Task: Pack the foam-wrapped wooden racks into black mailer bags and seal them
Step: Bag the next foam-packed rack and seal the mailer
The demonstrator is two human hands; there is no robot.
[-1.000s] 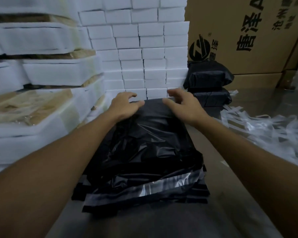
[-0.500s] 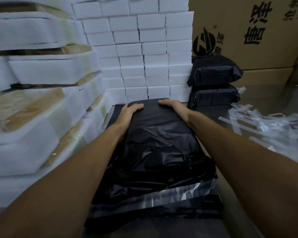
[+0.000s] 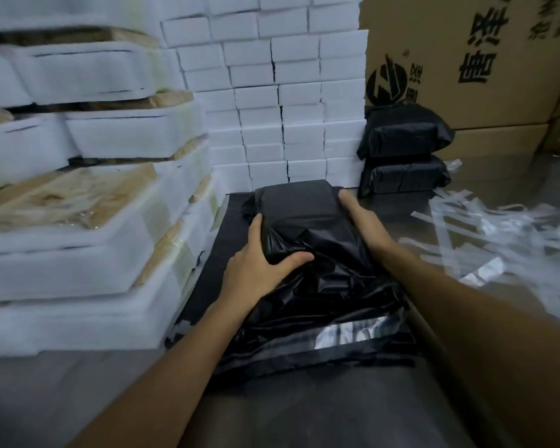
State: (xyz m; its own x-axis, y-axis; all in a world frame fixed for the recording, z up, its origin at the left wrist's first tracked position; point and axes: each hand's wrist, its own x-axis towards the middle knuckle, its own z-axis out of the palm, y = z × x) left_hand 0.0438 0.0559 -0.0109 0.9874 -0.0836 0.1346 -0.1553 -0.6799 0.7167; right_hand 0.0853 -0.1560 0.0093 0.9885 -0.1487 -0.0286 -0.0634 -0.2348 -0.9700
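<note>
Stacked foam-wrapped racks (image 3: 88, 202) wall the left edge of the table (image 3: 304, 412), with white boxes (image 3: 282, 101) behind and loose strips (image 3: 498, 227) on the right. The black mailer bag (image 3: 307, 221) lies mid-table on a stack of flat bags (image 3: 214, 260), open tabletop before it. The left hand (image 3: 256, 270) grips its left edge, thumb on top; the right hand (image 3: 359, 218) cups the right edge, fingers together.

Both arms reach forward; left hand (image 3: 256, 270) grips with thumb hooked over, right hand (image 3: 358, 218) clasps alongside.
</note>
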